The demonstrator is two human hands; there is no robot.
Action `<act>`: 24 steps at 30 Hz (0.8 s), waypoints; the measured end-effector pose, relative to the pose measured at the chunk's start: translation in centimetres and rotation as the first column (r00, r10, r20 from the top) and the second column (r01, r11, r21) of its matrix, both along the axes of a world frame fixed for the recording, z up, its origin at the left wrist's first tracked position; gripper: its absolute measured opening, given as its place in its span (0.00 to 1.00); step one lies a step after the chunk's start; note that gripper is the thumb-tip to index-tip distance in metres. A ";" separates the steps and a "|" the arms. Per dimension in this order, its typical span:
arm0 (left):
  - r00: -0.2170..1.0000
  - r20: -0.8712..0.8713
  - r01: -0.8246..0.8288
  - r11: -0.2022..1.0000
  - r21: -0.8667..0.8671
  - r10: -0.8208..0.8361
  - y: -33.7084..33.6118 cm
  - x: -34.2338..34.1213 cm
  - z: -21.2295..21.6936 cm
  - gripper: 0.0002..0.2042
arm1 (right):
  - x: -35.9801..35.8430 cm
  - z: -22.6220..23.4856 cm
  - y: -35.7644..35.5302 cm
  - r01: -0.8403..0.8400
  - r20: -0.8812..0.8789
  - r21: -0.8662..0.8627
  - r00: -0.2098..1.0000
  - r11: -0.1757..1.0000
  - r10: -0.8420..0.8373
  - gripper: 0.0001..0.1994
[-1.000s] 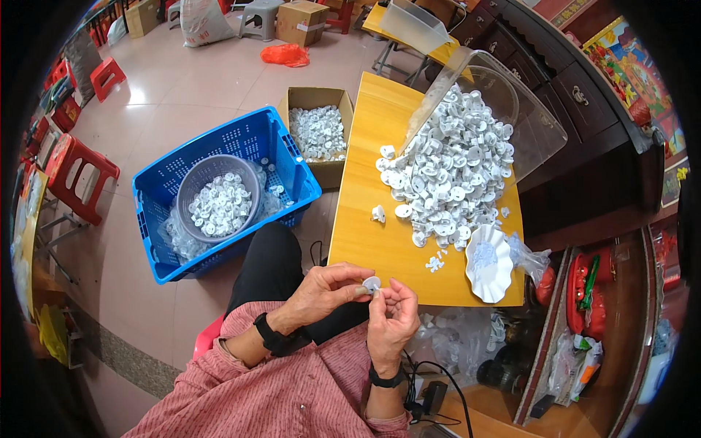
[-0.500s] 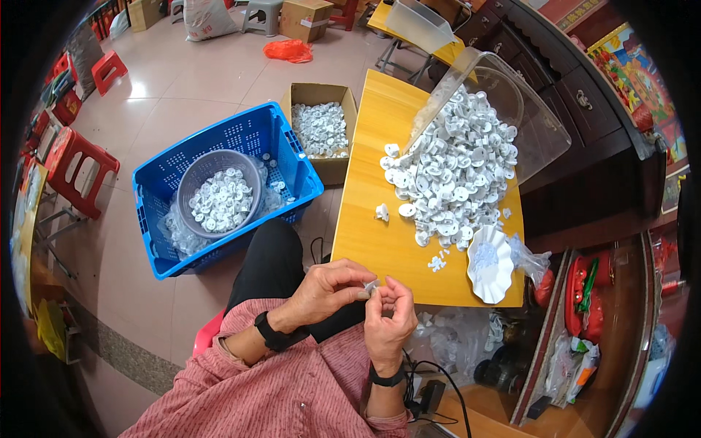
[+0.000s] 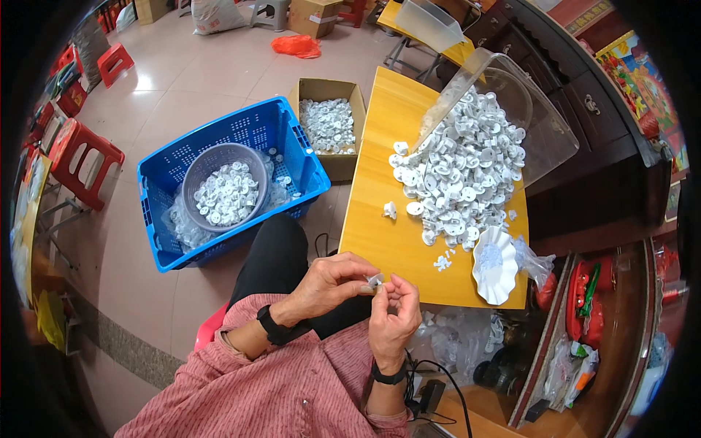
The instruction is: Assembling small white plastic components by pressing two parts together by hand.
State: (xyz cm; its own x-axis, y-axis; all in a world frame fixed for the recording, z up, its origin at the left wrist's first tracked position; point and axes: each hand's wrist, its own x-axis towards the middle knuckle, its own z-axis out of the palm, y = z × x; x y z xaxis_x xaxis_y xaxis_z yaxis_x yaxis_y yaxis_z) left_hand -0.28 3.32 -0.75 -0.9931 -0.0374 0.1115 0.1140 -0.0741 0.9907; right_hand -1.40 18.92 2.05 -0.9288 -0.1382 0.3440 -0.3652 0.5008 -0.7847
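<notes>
Small white plastic part (image 3: pixel 374 280) pinched between both hands (image 3: pixel 365 292).
Basin (image 3: pixel 224 191) in blue crate (image 3: pixel 182 164) part-filled; large pile (image 3: pixel 460 171) remains on yellow surface (image 3: pixel 380 233).

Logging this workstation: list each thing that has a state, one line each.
Left hand: pinching the small white part.
Right hand: fingers on the same part.
Small white part: held between both hands.
Clear bin: tipped, parts spilled onto the yellow table.
Grey bowl: upright in the blue crate, partly filled.
Cardboard box: open.
</notes>
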 end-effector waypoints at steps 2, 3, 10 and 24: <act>0.998 -0.066 -0.016 0.999 -0.029 0.014 0.2 0.0 -0.2 0.12 | 0.0 0.1 -0.1 0.007 0.004 0.007 1.000 1.000 -0.007 0.12; 0.998 -0.066 -0.016 0.999 -0.029 0.014 0.2 0.0 -0.2 0.12 | 0.1 0.1 -0.3 0.018 0.009 0.003 1.000 1.000 -0.018 0.12; 0.996 -0.085 0.008 1.000 -0.024 -0.010 0.1 0.0 0.0 0.12 | 0.0 -0.4 0.0 -0.009 0.047 -0.040 0.999 0.999 0.011 0.11; 0.998 -0.054 -0.013 0.998 0.065 0.016 -1.9 0.1 0.7 0.10 | -0.2 -1.3 0.1 0.070 0.260 -0.301 0.966 0.951 0.011 0.12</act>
State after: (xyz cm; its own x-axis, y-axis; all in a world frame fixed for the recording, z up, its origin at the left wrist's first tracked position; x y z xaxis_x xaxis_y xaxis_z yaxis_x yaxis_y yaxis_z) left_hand -0.16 1.46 -0.04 -0.9849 -0.0607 0.1623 0.1693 -0.1360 0.9761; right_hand -1.57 18.98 0.70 -0.9926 -0.0357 0.1161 -0.1212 0.2302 -0.9656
